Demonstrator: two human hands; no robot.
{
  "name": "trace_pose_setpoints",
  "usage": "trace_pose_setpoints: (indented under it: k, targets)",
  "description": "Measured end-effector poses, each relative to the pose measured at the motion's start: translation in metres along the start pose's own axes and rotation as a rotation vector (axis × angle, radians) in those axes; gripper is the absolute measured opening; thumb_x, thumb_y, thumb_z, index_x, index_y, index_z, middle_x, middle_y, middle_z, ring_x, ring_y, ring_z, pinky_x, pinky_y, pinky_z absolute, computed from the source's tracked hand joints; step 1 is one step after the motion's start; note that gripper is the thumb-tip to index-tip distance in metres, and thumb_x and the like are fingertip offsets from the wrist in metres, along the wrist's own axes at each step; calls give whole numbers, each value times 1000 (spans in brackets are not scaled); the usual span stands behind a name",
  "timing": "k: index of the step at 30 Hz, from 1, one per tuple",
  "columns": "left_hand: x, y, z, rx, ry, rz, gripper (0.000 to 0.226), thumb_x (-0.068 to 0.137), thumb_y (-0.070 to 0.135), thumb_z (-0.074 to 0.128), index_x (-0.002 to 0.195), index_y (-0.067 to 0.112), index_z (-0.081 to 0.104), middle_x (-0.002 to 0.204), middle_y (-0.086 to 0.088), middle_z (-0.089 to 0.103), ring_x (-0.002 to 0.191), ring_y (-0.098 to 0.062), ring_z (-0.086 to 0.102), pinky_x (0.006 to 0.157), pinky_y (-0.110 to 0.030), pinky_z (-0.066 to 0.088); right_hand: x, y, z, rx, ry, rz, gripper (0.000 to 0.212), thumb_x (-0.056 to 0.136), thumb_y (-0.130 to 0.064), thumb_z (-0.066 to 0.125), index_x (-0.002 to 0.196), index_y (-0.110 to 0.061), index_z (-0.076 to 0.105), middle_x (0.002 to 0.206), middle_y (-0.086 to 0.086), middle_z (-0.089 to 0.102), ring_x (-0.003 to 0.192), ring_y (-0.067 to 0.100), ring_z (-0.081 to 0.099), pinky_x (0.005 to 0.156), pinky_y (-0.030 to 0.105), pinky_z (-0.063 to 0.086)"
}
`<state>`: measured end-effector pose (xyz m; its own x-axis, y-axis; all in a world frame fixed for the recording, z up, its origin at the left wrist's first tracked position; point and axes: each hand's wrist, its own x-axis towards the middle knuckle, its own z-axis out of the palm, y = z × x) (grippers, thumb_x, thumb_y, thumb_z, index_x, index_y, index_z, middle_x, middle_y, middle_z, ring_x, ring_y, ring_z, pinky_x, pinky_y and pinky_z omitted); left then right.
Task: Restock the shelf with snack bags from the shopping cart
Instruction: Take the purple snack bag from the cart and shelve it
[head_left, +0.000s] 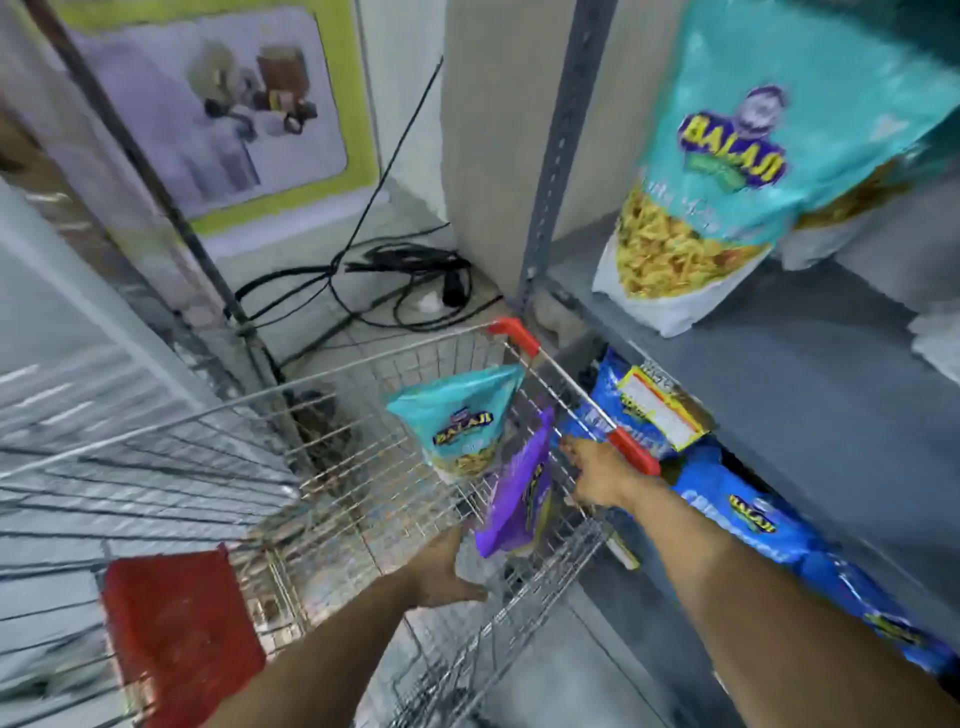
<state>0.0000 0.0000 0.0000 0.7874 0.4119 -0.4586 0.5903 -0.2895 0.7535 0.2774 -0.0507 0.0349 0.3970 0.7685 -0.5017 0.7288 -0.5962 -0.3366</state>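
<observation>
Both hands reach into the shopping cart (363, 415), where a teal snack bag (460, 421) and purple snack bag (519, 493) remain; left hand (441, 571) and right hand (597, 475) fingers spread, gripping nothing, one teal bag (727, 182) already shelved on the shelf (779, 353)

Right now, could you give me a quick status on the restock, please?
Left hand and right hand both down in cart, at purple bag; grip unclear. Teal bag beside it. Nothing in the way.

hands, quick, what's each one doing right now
Left hand: in the cart, at the purple bag's bottom edge; grip cannot be told.
Right hand: reaching in beside the purple bag, holding nothing visible.
</observation>
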Motion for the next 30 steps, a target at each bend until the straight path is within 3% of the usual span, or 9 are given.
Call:
trace_pose_setpoints:
  k: [4, 7, 9, 11, 13, 17, 21, 26, 30]
  targets:
    - [19, 18, 26, -308, 155, 113, 72, 64, 22, 89, 123, -4, 57, 115, 8, 61, 104, 10, 58, 94, -11, 41, 16, -16, -6, -24, -136, 6, 86, 45, -23, 92, 122, -17, 56, 110, 8, 70, 100, 24, 67, 84, 28, 54]
    - [29, 31, 35, -522, 217, 104, 68, 67, -8, 81, 125, -13, 46, 105, 2, 61, 81, 18, 62, 74, -5, 46, 19, -20, -2, 62, -231, 25, 62, 55, -11, 88, 110, -17, 59, 79, -7, 69, 84, 13, 64, 56, 6, 44]
    - [42, 24, 39, -624, 268, 46, 77, 65, -3, 84, 128, -11, 40, 107, -6, 59, 76, 17, 63, 71, -5, 48, 21, -19, 2, 156, -253, 40, 45, 65, 12, 76, 101, -11, 61, 64, -16, 66, 67, 0, 62, 45, 2, 38]
    - [43, 22, 35, -684, 273, -27, 92, 55, 27, 93, 125, 4, 39, 103, -2, 59, 76, 10, 64, 71, -8, 50, 19, -22, 0, 221, -244, 49, 41, 67, 14, 75, 104, -2, 64, 66, -15, 67, 58, -9, 60, 46, 3, 41]
    - [43, 17, 35, -729, 284, -140, 74, 64, 32, 87, 118, 18, 39, 102, 4, 58, 87, -3, 62, 76, -12, 51, 21, -22, 0, 317, -248, 54, 47, 66, 8, 80, 110, -1, 65, 77, -9, 71, 71, 1, 64, 63, 9, 49]
    - [49, 7, 26, -807, 388, -177, 49, 79, 27, 76, 120, 10, 55, 112, -9, 67, 101, -26, 65, 79, -18, 54, 17, -24, -3, 485, -219, 62, 50, 61, -15, 90, 105, -12, 68, 109, 4, 75, 102, 20, 68, 102, 38, 49]
    - [41, 24, -7, -908, 414, -151, 21, 88, 31, 64, 104, 18, 67, 93, 3, 76, 85, -9, 72, 79, -21, 56, 2, -36, -14, 713, -181, 20, 49, 66, -14, 87, 111, -6, 70, 107, 6, 76, 102, 21, 71, 100, 38, 52]
    - [5, 83, -64, -938, 504, 9, 29, 83, 41, 58, 94, 15, 67, 72, 7, 77, 68, -7, 71, 61, -17, 55, -42, -73, -55, 1020, -72, -64, 78, 40, -41, 93, 110, -18, 67, 113, 3, 75, 103, 20, 71, 102, 43, 51]
    - [-26, 153, -104, -852, 532, 117, 46, 77, 57, 55, 84, 16, 73, 73, 3, 78, 71, -11, 72, 70, -25, 59, -100, -96, -96, 1324, 62, -119, 88, 29, -59, 91, 106, -23, 69, 101, -4, 78, 97, 18, 73, 95, 41, 54]
